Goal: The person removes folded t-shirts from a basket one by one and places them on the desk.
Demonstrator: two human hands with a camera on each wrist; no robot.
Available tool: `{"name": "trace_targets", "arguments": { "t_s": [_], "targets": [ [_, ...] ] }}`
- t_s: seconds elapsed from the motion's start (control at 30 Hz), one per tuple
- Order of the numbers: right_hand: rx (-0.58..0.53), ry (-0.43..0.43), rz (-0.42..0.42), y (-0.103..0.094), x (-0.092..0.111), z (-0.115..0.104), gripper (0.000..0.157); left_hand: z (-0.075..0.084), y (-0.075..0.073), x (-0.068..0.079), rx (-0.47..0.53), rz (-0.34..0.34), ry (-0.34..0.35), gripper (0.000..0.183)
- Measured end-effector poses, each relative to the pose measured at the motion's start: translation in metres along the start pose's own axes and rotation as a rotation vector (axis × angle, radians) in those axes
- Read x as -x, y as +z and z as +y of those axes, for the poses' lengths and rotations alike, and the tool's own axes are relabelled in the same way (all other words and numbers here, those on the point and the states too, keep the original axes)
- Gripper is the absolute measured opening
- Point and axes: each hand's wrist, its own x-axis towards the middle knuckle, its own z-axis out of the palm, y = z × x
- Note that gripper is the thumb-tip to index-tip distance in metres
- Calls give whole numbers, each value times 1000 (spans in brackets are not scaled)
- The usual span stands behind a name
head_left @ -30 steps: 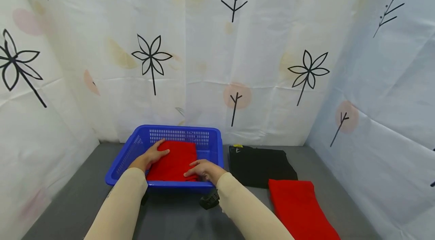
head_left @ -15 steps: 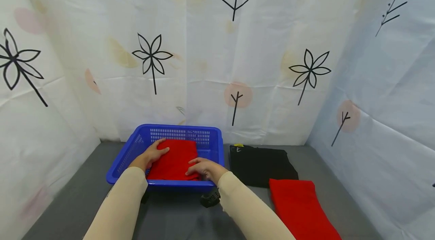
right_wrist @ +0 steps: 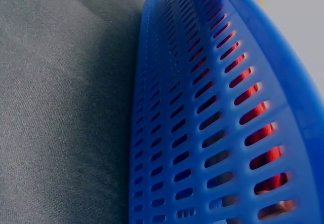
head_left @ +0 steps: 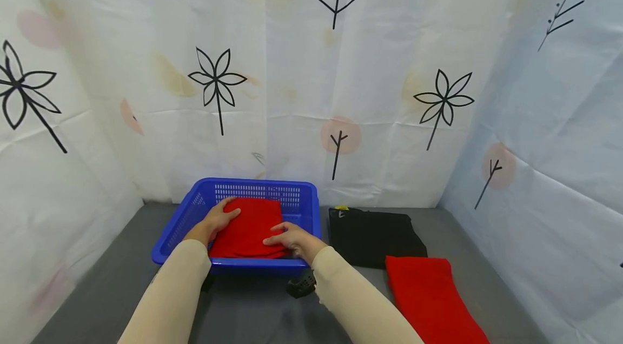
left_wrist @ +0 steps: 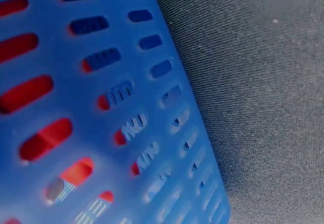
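Observation:
In the head view, a folded red cloth point(head_left: 249, 227) lies inside a blue perforated plastic basket point(head_left: 233, 263). My left hand point(head_left: 216, 220) grips the cloth's left edge, with the thumb over its top. At the right front corner, my right hand point(head_left: 294, 239) holds the cloth between thumb and fingers, some of them hidden. Both wrists pass over the basket's front rim. Close up in the left wrist view is the basket wall point(left_wrist: 116, 127), red showing through its slots. The right wrist view also shows the slotted wall point(right_wrist: 197, 107), which mostly hides that hand.
Right of the basket, a folded black garment point(head_left: 375, 238) with a small yellow tag lies on the grey table point(head_left: 243, 311). Another folded red cloth point(head_left: 430, 298) lies nearer the front. A patterned white curtain point(head_left: 292, 73) encloses the back and sides.
The red cloth in the basket has shifted slightly toward the back, and its front edge now shows a crease. My right hand has risen slightly. The basket stays put.

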Motion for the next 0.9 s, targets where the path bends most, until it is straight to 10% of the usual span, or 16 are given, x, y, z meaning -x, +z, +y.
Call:
{"name": "trace_targets", "arguments": {
  "t_s": [0.9],
  "targets": [
    [-74,-19,9,-2,7,-8,48,15,0,5,-41,88,112,59]
  ]
}}
